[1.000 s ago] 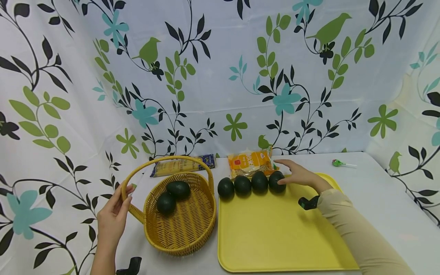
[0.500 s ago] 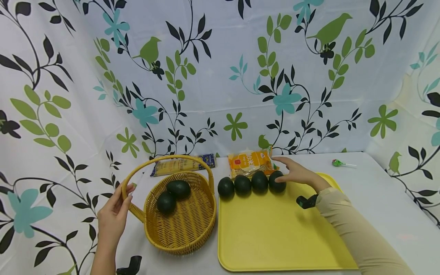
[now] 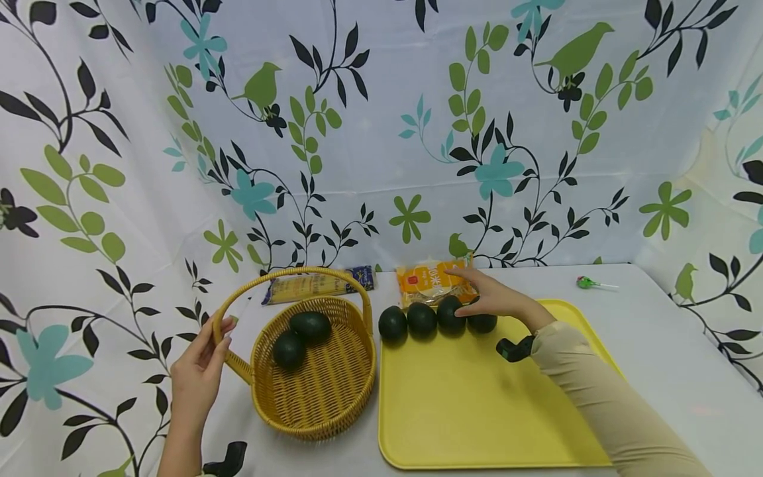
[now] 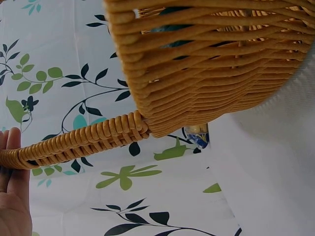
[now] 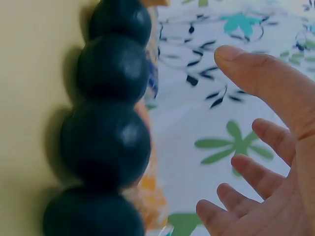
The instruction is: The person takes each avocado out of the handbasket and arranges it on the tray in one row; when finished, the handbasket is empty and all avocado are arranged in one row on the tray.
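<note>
My left hand (image 3: 195, 371) holds the arched handle (image 3: 253, 286) of a yellow wicker basket (image 3: 322, 397). In the left wrist view its fingers (image 4: 15, 184) lie round the handle's wound cane. Two dark green avocados (image 3: 310, 327) lie in the basket. On the yellow tray (image 3: 459, 411), several avocados (image 3: 422, 322) form a row along the far edge. Over the row's right end is my right hand (image 3: 501, 299), fingers spread, partly covering the two rightmost avocados. In the right wrist view this hand (image 5: 290, 172) has nothing between thumb and fingers, apart from the avocados (image 5: 106, 145).
Behind the tray lies an orange food packet (image 3: 432, 281). A long yellow-and-blue packet (image 3: 310, 286) sits behind the basket. A lollipop (image 3: 587, 283) is at the table's far right. A patterned cloth (image 3: 369, 132) hangs behind the white table (image 3: 673, 331).
My right hand has moved left along the row, from the rightmost avocado to the one beside it. The left hand and basket stay nearly in place.
</note>
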A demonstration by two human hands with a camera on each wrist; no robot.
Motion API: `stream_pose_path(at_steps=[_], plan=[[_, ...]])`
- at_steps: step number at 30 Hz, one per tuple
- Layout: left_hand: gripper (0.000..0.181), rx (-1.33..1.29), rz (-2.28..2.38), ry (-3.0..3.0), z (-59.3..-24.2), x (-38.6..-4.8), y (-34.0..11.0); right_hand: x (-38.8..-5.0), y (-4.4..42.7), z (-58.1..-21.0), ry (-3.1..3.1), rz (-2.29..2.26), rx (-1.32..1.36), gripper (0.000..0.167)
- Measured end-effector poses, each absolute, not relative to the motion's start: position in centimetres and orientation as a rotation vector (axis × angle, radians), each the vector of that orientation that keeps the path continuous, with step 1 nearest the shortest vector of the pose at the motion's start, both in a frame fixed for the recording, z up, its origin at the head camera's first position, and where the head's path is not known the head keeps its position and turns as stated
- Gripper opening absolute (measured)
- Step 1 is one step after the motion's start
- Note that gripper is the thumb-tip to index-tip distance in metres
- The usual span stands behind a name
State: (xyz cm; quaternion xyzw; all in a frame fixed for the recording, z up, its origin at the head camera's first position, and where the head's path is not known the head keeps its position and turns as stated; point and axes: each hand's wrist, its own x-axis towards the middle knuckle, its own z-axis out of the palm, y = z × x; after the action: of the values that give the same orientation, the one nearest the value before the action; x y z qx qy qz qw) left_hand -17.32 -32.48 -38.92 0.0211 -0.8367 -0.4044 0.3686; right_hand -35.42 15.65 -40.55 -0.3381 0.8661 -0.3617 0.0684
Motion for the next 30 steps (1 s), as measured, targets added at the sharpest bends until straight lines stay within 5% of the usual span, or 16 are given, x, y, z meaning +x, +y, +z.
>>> stream_pose_path(at_steps=[30], plan=[[0.055, 0.016, -1.039, -2.119, -39.0, -17.4, -32.4, -28.5, 4.1, -33.1, 2.400, -1.006, -1.604, 0.086]])
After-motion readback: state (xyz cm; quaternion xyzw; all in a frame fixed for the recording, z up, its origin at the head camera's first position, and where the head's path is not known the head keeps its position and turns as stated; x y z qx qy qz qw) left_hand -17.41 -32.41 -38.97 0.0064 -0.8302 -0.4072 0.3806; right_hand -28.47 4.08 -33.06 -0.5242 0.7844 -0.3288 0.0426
